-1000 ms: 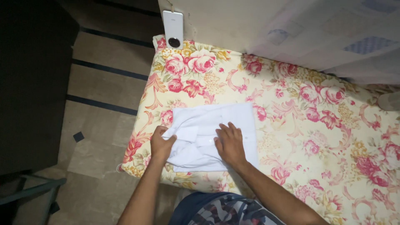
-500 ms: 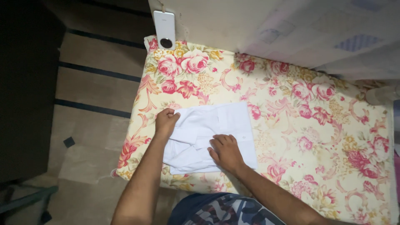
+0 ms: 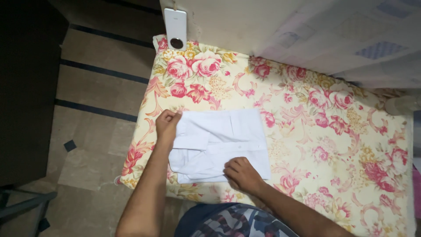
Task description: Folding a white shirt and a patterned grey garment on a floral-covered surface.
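Nearest the camera: patterned shorts (image 3: pixel 237 224), camouflage print, at the near edge of the bed (image 3: pixel 333 145).

Right hand (image 3: pixel 242 172): fingers curled, knuckles up, pressed down on the near right part of the white shirt (image 3: pixel 228 142).

White shirt: folded into a rough rectangle, flat on the bed's floral sheet, close to the bed's near left corner; collar and loose folds toward its left side.

Left hand (image 3: pixel 167 123): closed, pinching the shirt's far left corner.

Bed: cream sheet with pink and red roses, bare beyond the shirt.

Phone (image 3: pixel 176 28): white, upright against the wall (image 3: pixel 232 22) at the bed's far left corner, round dark lens at its lower end.

Floor (image 3: pixel 98 98): tan tiles with dark stripes, left of the bed.
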